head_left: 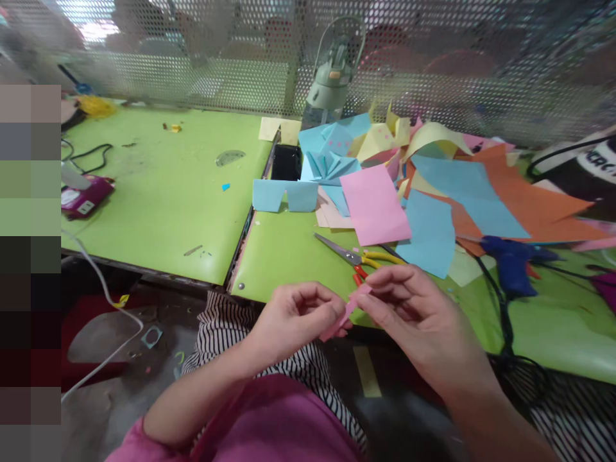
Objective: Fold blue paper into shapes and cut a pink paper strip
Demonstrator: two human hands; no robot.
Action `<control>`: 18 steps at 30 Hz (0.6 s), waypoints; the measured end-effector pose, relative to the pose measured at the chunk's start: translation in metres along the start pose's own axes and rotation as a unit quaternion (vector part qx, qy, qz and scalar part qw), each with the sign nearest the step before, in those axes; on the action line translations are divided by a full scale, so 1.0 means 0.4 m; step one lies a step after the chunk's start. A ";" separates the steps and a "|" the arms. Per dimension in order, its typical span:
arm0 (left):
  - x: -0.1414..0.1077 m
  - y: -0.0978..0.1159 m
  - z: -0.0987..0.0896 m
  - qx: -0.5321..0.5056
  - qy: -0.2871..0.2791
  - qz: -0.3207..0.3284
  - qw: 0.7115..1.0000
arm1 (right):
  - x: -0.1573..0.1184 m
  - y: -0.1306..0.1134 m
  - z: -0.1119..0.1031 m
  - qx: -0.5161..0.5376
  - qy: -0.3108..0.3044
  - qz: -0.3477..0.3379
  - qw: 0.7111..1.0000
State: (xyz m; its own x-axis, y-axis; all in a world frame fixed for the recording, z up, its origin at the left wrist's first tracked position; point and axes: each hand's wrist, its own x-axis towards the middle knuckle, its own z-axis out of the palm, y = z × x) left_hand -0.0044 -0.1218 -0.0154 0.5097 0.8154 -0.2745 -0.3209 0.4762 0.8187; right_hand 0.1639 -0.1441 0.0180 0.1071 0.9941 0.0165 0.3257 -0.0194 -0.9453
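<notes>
Between my two hands, just over the table's near edge, is a small strip of pink paper [350,308]. My left hand [308,314] pinches its lower end between thumb and fingers. The upper end sits between the thumb and fingertips of my right hand [418,308]. Right beyond my hands, scissors [353,256] with yellow and red handles lie on the table, blades pointing to the upper left. A larger pink sheet [375,204] rests behind them, and a folded blue card with a notch [285,196] stands to its left.
Coloured paper sheets [481,186] pile up at the back right. A blue glue gun [510,263] with black cables lies on the right. A phone [287,162] and a bottle [330,90] are at the back, before a perforated metal screen [216,58]. A gap splits the green tabletop [168,212].
</notes>
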 end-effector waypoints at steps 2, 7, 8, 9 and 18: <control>0.000 -0.001 0.002 -0.008 -0.001 0.008 1.000 | -0.002 -0.006 0.003 0.002 -0.002 0.007 1.000; 0.001 -0.016 -0.003 0.013 -0.011 0.044 0.999 | -0.007 -0.019 0.012 0.006 -0.008 0.016 1.000; 0.000 -0.019 -0.004 0.029 -0.011 0.060 0.998 | -0.008 -0.020 0.013 0.006 -0.008 0.019 1.000; -0.001 -0.021 -0.004 0.042 -0.011 0.072 0.996 | -0.008 -0.019 0.014 0.006 -0.008 0.021 1.000; 0.002 -0.009 -0.001 -0.006 -0.004 0.001 1.000 | -0.008 -0.010 0.014 0.027 0.009 -0.006 1.000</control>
State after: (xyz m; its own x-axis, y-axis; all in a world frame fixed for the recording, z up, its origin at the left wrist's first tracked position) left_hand -0.0031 -0.1227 -0.0187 0.5157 0.8138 -0.2679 -0.3325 0.4783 0.8128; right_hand 0.1569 -0.1468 0.0200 0.1201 0.9922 0.0333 0.2751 -0.0010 -0.9614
